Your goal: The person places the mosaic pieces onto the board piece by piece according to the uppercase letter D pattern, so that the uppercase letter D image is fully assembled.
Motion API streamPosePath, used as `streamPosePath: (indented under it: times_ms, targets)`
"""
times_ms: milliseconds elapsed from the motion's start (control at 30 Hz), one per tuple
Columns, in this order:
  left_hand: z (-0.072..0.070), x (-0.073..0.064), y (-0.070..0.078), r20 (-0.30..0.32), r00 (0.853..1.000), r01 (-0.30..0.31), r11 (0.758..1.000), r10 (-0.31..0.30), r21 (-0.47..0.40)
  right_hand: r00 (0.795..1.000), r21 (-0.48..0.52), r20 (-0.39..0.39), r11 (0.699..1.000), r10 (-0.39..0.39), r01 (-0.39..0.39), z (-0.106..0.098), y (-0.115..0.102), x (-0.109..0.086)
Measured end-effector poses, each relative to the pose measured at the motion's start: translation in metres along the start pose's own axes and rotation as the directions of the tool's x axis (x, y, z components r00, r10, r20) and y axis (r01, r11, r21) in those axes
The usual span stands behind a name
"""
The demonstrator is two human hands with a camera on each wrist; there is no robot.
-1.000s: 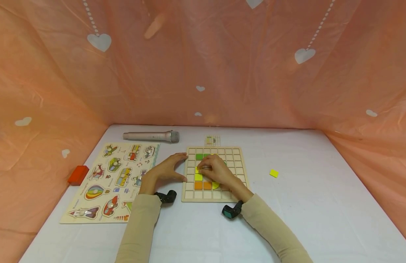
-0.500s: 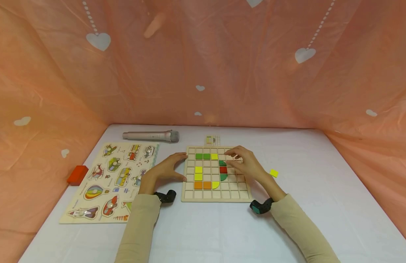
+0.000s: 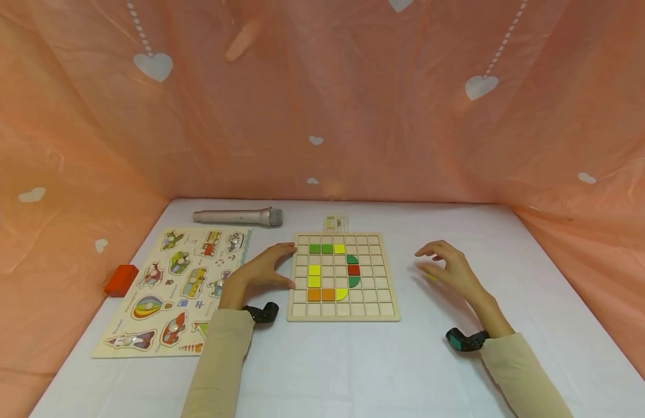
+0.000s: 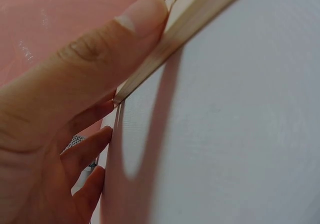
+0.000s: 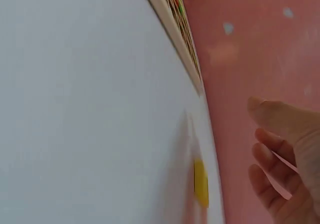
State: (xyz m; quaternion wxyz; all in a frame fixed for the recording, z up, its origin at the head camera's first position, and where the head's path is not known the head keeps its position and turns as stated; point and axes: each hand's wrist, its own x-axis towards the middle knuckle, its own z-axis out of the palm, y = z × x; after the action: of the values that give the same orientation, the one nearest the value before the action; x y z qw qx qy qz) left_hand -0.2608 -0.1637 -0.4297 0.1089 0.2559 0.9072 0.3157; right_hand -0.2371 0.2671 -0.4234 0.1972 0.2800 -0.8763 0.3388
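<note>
A wooden grid board (image 3: 374, 313) lies on the table, with green, yellow, orange and red pieces set in some squares. My left hand (image 3: 259, 270) rests at its left edge. In the left wrist view the thumb (image 4: 95, 53) lies along the board's wooden edge (image 4: 185, 33), fingers extended. To the right of the board, my right hand (image 3: 453, 273) hovers with loosely bent fingers and holds nothing. Below it is a loose yellow square tile (image 5: 201, 184), mostly hidden by the hand in the head view.
A puzzle board (image 3: 186, 278) with vehicle pictures lies at left, a red block (image 3: 121, 281) by its left edge. Behind are a microphone (image 3: 238, 217) and a small pattern card (image 3: 335, 223). Pink cloth (image 3: 332, 116) surrounds the table's back and sides.
My right hand has let go of a yellow tile on the grid board and moved right, over the loose yellow tile. My left hand stays at the board's edge.
</note>
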Motion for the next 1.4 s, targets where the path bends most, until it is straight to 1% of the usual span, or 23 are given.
streamPosePath:
  times_ms: [100, 200, 267, 333, 400, 467, 600, 667, 767, 900, 1033, 1233, 1300, 1400]
  targets:
    - [0.001, 0.0, 0.0, 0.0, 1.0, 0.0, 1.0, 0.0, -0.003, 0.998, -0.021, 0.025, 0.999, 0.05, -0.049, -0.011, 0.008, -0.008]
    - [0.001, 0.0, 0.0, 0.0, 1.0, -0.002, 1.0, 0.002, -0.001, 0.986, -0.045, 0.092, 0.99, 0.14, -0.136, -0.02, 0.013, -0.014]
    - [0.001, 0.0, 0.0, -0.003, 1.0, -0.003, 1.0, 0.003, 0.005, 0.965, -0.058, 0.151, 0.976, 0.215, -0.209, -0.024, 0.015, -0.017]
    - [0.0, 0.0, 0.001, -0.003, 1.0, -0.005, 1.0, 0.005, 0.006, 0.94, -0.075, 0.207, 0.962, 0.271, -0.261, -0.027, 0.017, -0.019]
    - [0.0, 0.0, 0.001, -0.004, 1.0, -0.012, 1.0, 0.012, 0.012, 0.92, -0.079, 0.246, 0.953, 0.304, -0.293, -0.028, 0.018, -0.021]
    - [0.0, 0.0, 0.002, -0.002, 1.0, -0.012, 1.0, 0.012, 0.011, 0.913, -0.079, 0.269, 0.952, 0.306, -0.296, -0.027, 0.02, -0.022]
    - [0.0, -0.001, 0.002, 0.0, 1.0, -0.004, 1.0, 0.004, -0.001, 0.926, -0.074, 0.264, 0.963, 0.27, -0.26, -0.022, 0.023, -0.022]
    - [0.0, -0.001, 0.002, -0.001, 1.0, -0.002, 1.0, 0.002, -0.003, 0.929, -0.07, 0.259, 0.964, 0.264, -0.255, -0.021, 0.023, -0.021]
    - [0.0, -0.001, 0.001, -0.002, 1.0, 0.001, 1.0, -0.001, 0.002, 0.927, -0.069, 0.259, 0.963, 0.271, -0.262, -0.018, 0.023, -0.018]
    - [0.0, -0.001, 0.001, -0.004, 1.0, 0.002, 1.0, -0.002, 0.003, 0.918, -0.049, 0.277, 0.958, 0.284, -0.282, -0.011, 0.021, -0.012]
    - [0.0, -0.001, 0.002, -0.005, 1.0, -0.001, 1.0, 0.001, -0.001, 0.927, 0.005, 0.277, 0.965, 0.251, -0.263, -0.001, 0.016, -0.001]
    - [0.0, 0.0, 0.001, 0.002, 1.0, -0.015, 1.0, 0.015, 0.017, 0.958, 0.114, 0.23, 0.973, 0.172, -0.203, 0.018, -0.003, 0.022]
    - [0.0, 0.0, 0.001, 0.004, 1.0, -0.014, 1.0, 0.014, 0.018, 0.962, 0.147, 0.227, 0.971, 0.154, -0.19, 0.022, -0.022, 0.032]
    - [0.0, 0.0, 0.001, 0.004, 1.0, -0.01, 1.0, 0.01, 0.016, 0.969, 0.185, 0.22, 0.971, 0.109, -0.151, 0.036, -0.033, 0.044]
